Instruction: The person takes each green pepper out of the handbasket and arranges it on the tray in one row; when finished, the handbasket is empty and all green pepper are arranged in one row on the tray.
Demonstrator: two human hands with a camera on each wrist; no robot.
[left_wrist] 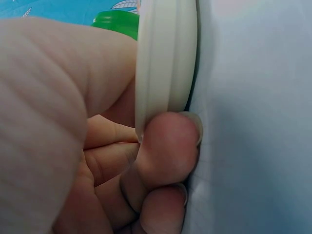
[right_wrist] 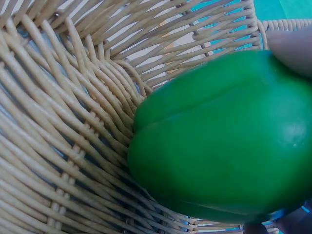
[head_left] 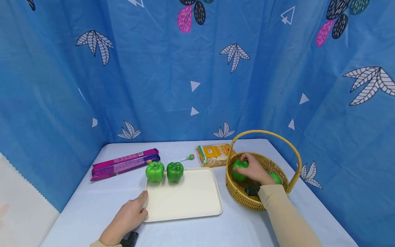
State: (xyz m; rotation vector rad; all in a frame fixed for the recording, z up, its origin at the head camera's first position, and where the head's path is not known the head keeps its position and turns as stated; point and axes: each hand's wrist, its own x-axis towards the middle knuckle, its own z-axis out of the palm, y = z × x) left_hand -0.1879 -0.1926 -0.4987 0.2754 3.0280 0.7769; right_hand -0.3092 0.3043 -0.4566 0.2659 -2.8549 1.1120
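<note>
My right hand (head_left: 254, 168) reaches into the wicker basket (head_left: 247, 202) and grips a green bell pepper (head_left: 239, 171). In the right wrist view that bell pepper (right_wrist: 219, 141) fills much of the frame, against the woven wall. Part of another green, rounded thing (head_left: 275, 178) shows in the basket behind my wrist. My left hand (head_left: 131, 212) pinches the left edge of a cream tray (head_left: 188, 199); the left wrist view has the tray's rim (left_wrist: 165, 63) between thumb and fingers. Two bell peppers, one lighter (head_left: 155, 172) and one darker (head_left: 175, 172), sit at the tray's back left corner.
Behind the tray lie a purple packet (head_left: 124, 164), a lollipop (head_left: 188, 157) and a yellow bag of grain-like pieces (head_left: 216, 155). The basket's tall handle (head_left: 265, 131) arches above my right hand. A blue patterned curtain (head_left: 172, 85) surrounds the white table (head_left: 172, 233).
</note>
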